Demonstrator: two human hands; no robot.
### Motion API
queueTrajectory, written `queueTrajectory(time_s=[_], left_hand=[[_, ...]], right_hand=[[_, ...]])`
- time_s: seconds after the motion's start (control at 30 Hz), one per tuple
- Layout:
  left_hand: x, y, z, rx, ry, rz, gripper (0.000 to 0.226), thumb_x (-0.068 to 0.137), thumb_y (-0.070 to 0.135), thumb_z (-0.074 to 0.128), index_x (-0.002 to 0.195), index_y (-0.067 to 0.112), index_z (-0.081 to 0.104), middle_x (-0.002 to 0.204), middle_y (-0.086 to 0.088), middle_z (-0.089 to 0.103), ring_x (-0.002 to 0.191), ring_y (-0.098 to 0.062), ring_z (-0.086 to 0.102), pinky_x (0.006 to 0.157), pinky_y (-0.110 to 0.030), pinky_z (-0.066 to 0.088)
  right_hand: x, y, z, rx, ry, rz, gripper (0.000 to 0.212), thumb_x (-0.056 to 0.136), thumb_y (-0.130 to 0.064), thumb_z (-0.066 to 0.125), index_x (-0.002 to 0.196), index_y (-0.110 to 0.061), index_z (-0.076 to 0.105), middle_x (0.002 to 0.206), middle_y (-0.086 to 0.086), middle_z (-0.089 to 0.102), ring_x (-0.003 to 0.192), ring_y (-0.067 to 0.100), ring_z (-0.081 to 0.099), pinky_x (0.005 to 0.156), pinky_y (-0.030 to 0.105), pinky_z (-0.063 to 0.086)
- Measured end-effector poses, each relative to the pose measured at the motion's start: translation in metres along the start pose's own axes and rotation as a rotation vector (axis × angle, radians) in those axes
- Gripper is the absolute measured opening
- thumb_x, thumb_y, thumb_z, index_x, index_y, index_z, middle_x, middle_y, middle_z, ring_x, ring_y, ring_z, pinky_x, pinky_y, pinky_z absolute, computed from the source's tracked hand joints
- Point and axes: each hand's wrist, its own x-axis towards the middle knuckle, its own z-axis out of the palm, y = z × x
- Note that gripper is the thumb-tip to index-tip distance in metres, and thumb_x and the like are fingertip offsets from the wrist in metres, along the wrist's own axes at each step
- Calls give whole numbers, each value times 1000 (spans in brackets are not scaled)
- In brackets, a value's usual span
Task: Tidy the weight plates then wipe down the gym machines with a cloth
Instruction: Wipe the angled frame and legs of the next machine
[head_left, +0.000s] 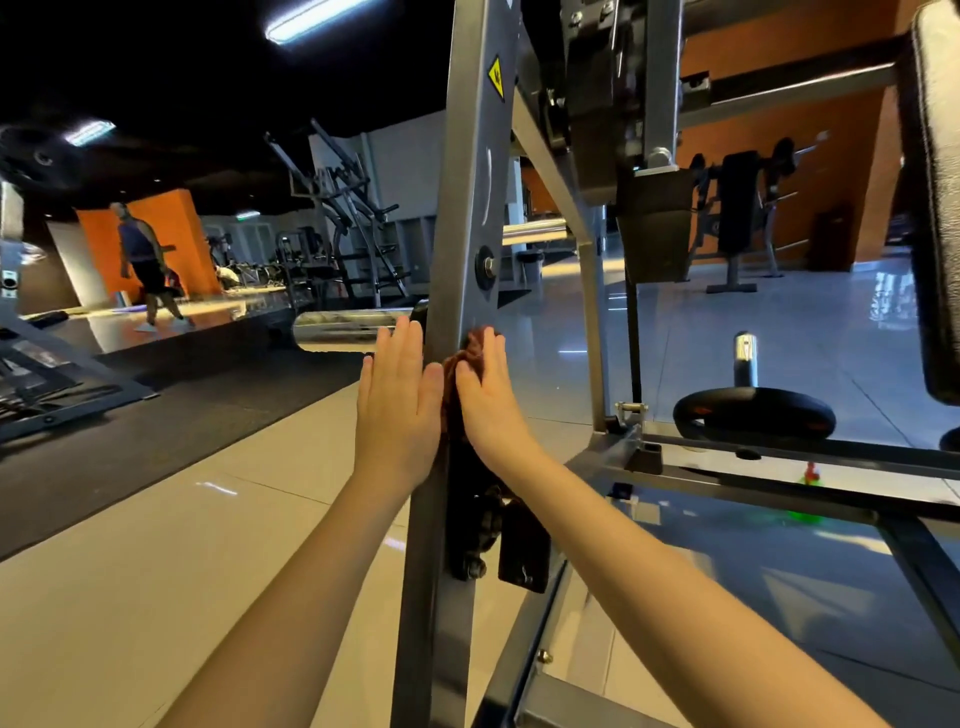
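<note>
Now: brown bunched cloth (469, 352) pressed on grey upright (467, 182) w/ flat right hand (491, 400); left hand (397, 400) flat alongside, fingers straight.

2 hands (397, 400), 1 cloth (460, 364), 1 yellow sticker (496, 78), 1 distant person (143, 260).

1. The left hand (397, 402) lies flat, fingers straight, against the left edge of a grey post (465, 208).
2. The right hand (491, 402), fingers also straight, presses a brown cloth (464, 358) onto the post's face; the cloth bunches between the two hands.
3. Above the cloth the post carries a bolt (488, 267) and, higher up, a yellow sticker (496, 78).
4. A chrome peg (348, 328) juts left from the post, just above the left fingertips.
5. To the right, a black plate (753, 413) sits on an upright peg of the frame.
6. A person (143, 262) stands far off on the left.
</note>
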Motion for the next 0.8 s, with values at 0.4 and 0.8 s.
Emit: queueTrajectory(time_s=[0.4, 0.8], left_hand=[[12, -15, 30, -217, 84, 34, 60, 95, 48, 12, 151, 30, 7, 153, 23, 0, 143, 8, -3, 118, -22, -7], [11, -16, 32, -240, 102, 42, 57, 95, 49, 10, 149, 32, 8, 155, 20, 4, 144, 6, -1, 117, -22, -6]], right_hand=[[25, 18, -1, 119, 60, -67, 57, 107, -24, 30, 156, -32, 2, 164, 0, 7, 149, 20, 15, 121, 47, 20], [45, 4, -4, 20, 127, -124, 53, 105, -29, 32, 154, -23, 15, 150, 5, 36, 138, 23, 37, 114, 40, 32]])
